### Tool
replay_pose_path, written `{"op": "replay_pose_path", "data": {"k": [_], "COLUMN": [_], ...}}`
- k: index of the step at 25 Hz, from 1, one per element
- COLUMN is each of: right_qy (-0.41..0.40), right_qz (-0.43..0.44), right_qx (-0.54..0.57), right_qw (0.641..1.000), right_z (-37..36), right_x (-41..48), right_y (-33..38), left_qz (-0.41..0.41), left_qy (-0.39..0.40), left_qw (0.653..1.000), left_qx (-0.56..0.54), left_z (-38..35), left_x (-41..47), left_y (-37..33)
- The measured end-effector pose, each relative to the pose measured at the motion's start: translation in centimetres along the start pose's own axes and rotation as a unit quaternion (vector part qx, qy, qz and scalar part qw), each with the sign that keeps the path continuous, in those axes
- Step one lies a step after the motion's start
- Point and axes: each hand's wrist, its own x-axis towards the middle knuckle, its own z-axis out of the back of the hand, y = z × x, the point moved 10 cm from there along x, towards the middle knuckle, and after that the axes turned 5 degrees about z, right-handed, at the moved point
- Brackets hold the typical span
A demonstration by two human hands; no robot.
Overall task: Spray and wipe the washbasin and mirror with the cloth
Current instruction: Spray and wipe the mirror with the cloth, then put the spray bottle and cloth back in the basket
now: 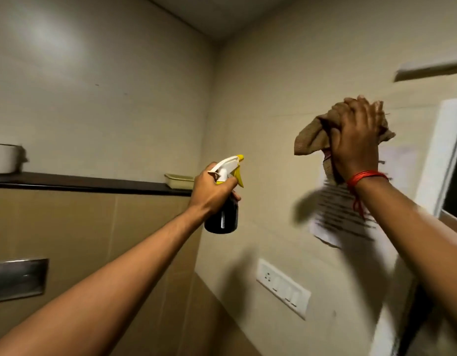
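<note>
At frame centre, the left hand [212, 191] grips a dark spray bottle [222, 214]; upper right, the right hand [355, 142] clutches a crumpled brown cloth [312, 137].

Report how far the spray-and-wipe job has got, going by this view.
Done: nothing can be confirmed; neither washbasin nor mirror is clearly in view. In hand: the left hand grips the spray bottle, nozzle aimed at the right-hand wall; the right hand holds the brown cloth raised by that wall, above a blurred paper notice. Left: as far as this view shows, both the washbasin and the mirror.
</note>
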Motion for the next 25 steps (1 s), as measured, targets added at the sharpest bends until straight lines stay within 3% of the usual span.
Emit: {"op": "replay_pose_path", "data": {"k": [5,10,15,18,25], "right_qy": [-0.031,-0.074,0.018,0.031,0.045], "right_qz": [-0.058,-0.143,-0.149,-0.127,-0.068], "right_qx": [0.135,0.26,0.298,0.299,0.315], "right_qw": [0.989,0.952,0.943,0.945,0.946], "right_z": [-9.6,-20.6,-34.0,-40.9,-57.1], "right_x": [-1.2,-5.2,-11.3,-11.7,-11.1], "right_y": [8.4,14.8,18.6,19.3,18.8], "left_qz": [0.037,0.033,0.043,0.049,-0.022], "left_qy": [-0.004,0.013,-0.025,-0.052,-0.07], "left_qw": [0.997,0.996,0.988,0.981,0.942], "left_qx": [0.062,0.081,0.143,0.178,0.329], "left_z": [7.8,13.1,15.5,15.4,12.2], "left_x": [6.8,14.0,23.3,31.1,47.6], "left_y": [5.9,10.1,15.9,19.7,29.6]}}
